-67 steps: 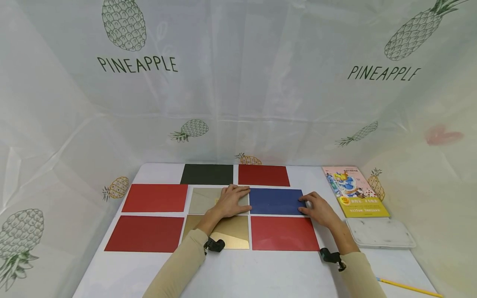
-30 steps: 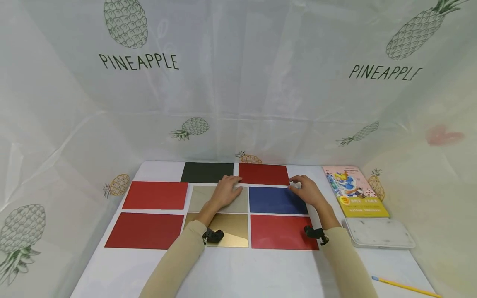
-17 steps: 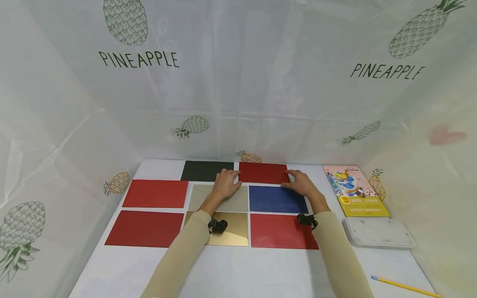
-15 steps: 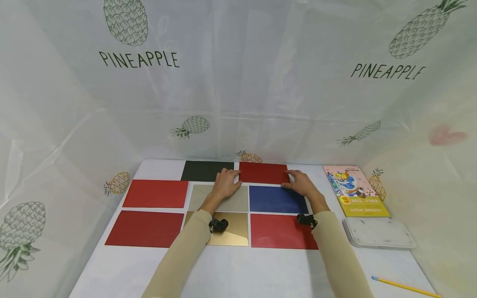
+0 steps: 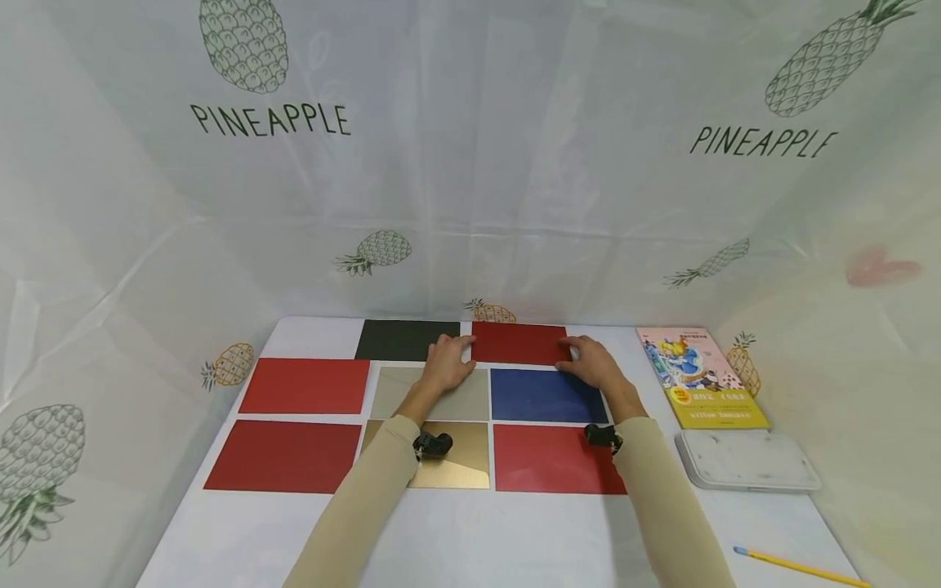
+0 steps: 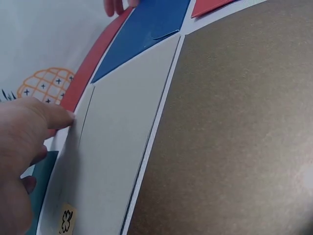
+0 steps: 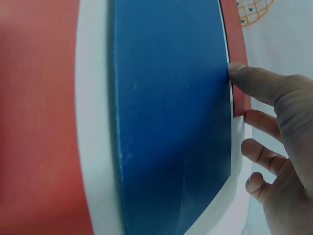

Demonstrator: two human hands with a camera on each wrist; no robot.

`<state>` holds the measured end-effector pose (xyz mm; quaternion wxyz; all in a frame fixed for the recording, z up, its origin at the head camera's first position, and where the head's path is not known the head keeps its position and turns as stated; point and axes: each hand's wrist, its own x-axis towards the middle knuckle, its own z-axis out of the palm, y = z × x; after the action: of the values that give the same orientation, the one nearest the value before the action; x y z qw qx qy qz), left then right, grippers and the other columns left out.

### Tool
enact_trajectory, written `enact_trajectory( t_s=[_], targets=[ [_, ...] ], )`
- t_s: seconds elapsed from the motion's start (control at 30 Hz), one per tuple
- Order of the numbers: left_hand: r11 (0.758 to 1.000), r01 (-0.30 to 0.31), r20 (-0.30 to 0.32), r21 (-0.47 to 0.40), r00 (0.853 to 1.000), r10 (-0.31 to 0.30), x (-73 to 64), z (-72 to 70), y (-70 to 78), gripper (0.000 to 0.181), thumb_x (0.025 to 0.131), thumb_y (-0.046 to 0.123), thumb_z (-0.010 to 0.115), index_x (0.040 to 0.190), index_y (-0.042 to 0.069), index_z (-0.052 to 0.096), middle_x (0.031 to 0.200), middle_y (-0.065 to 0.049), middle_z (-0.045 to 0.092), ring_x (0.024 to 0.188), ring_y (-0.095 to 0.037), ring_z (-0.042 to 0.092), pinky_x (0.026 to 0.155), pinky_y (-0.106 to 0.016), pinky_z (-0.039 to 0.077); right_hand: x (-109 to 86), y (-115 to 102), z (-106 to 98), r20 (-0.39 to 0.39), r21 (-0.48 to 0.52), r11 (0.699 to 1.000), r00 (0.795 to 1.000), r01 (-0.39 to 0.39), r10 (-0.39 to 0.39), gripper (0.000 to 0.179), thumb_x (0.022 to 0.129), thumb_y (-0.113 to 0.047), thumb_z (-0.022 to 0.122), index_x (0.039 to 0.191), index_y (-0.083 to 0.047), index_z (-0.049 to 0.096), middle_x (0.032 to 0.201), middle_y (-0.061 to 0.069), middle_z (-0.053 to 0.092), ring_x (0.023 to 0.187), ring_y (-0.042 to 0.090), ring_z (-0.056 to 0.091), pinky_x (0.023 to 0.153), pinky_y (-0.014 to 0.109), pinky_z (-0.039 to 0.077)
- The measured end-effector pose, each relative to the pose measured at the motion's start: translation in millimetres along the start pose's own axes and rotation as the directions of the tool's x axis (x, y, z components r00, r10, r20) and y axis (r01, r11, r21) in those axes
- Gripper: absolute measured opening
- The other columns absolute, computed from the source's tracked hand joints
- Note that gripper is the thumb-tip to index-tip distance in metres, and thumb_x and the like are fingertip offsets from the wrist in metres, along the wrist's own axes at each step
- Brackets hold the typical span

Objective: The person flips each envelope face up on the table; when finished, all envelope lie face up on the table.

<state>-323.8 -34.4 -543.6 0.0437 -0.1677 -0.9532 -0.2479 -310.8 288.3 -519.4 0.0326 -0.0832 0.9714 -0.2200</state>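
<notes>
Several flat envelopes lie in a grid on the white table (image 5: 470, 539). My left hand (image 5: 444, 363) lies over the far edge of the beige envelope (image 5: 456, 400), its thumb touching the near left corner of the far red envelope (image 5: 518, 343). My right hand (image 5: 590, 364) touches that red envelope's near right corner, above the blue envelope (image 5: 544, 396). The left wrist view shows the left hand (image 6: 24, 142) with its thumb at the red envelope (image 6: 93, 58). In the right wrist view, the right hand (image 7: 279, 127) has its thumb on the red envelope (image 7: 238, 73) beside the blue envelope (image 7: 171, 122).
A black envelope (image 5: 407, 340) lies at the back left. Two red envelopes (image 5: 305, 385) (image 5: 283, 467) fill the left column; a gold one (image 5: 459, 461) and a red one (image 5: 555, 469) lie in front. At the right are a picture book (image 5: 702, 376), a white tray (image 5: 750, 459) and a pencil (image 5: 801, 565).
Both hands left the blue envelope's ends and moved away from me to the two near corners of the far red envelope. In the last half second they hardly moved.
</notes>
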Motion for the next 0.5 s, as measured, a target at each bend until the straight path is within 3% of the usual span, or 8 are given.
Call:
enact_trajectory(
  t_s=[0.2, 0.5],
  targets=[
    [0.992, 0.030, -0.004, -0.125, 1.000, -0.031, -1.0, 1.7, 0.2, 0.053, 0.092, 0.018, 0.073, 0.142, 0.014, 0.058, 0.138, -0.006, 0.063, 0.118, -0.031, 0.050, 0.088, -0.046, 0.035, -0.5, 0.6, 2.0, -0.011, -0.002, 1.000, 1.000, -0.002, 0.002, 0.059, 0.091, -0.027, 0.073, 0.142, -0.004, 0.054, 0.142, 0.025, 0.053, 0.131, 0.044, 0.048, 0.109, 0.060, 0.036],
    [0.943, 0.047, -0.022, -0.329, 0.998, -0.058, 2.1, 5.3, -5.3, 0.064, 0.084, -0.004, 0.066, 0.144, 0.017, 0.056, 0.137, -0.005, 0.063, 0.125, -0.034, 0.046, 0.098, -0.053, 0.032, -0.5, 1.7, 1.6, -0.027, 0.016, 1.000, 1.000, 0.005, -0.005, 0.058, 0.090, -0.027, 0.074, 0.141, -0.003, 0.056, 0.142, 0.025, 0.054, 0.132, 0.044, 0.048, 0.109, 0.060, 0.036]
  ],
)
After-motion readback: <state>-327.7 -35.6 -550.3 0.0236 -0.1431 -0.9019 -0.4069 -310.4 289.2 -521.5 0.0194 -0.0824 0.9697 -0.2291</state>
